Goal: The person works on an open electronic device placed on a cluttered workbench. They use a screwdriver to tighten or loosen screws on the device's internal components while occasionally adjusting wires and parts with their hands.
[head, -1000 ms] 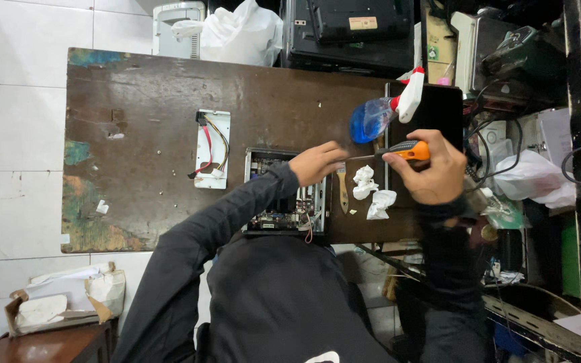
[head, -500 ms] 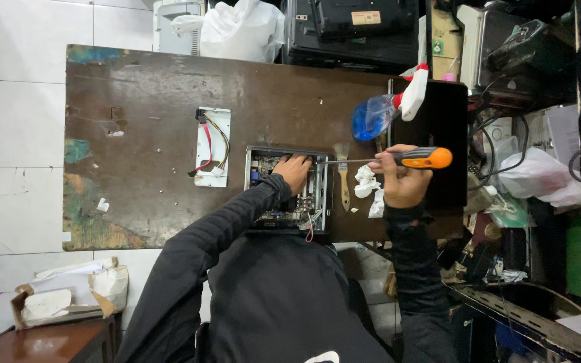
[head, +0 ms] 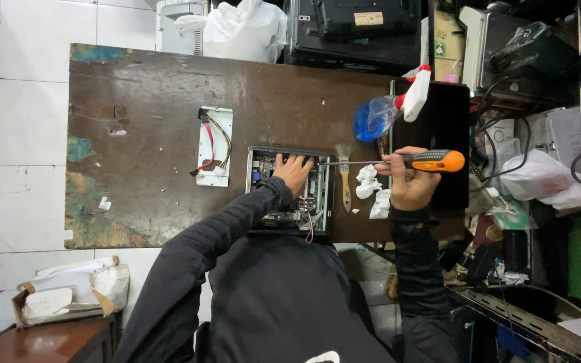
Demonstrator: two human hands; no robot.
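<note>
Screwdriver (head: 398, 161), orange-and-black handle, held level in the right hand (head: 408, 185), which is closed around the grip; the long shaft points across toward the left hand (head: 294, 171), tip over the near edge of the open computer case (head: 289, 191). Left hand rests inside that case, fingers spread flat on the board; it grips nothing that I can see. Whether the tip is seated on a screw: cannot tell, too small.

Risks, as a judgement: the tip sits just beside the left fingers, so a slip could jab them or scrape board parts. Loose wires at the case's near side could snag on the shaft. The right forearm hangs above crumpled white tissue (head: 370, 185) and a small brush (head: 344, 178), both between the hands; a sweep could knock them off or into the case.

Room: beyond the right hand a blue spray bottle with a red-and-white trigger (head: 388, 111) lies on its side, near the handle, next to a dark flat panel (head: 438, 128); tight there. Outside the right hand, cluttered shelves, cables and bags crowd close. Outside the left hand, a white bracket with coloured wires (head: 213, 144) lies apart from the case; past it the brown counter (head: 142, 107) runs on, worn and stained, to its far edge by the tiled floor. The case overhangs or meets the counter's near edge at the person's body; which, unclear.
</note>
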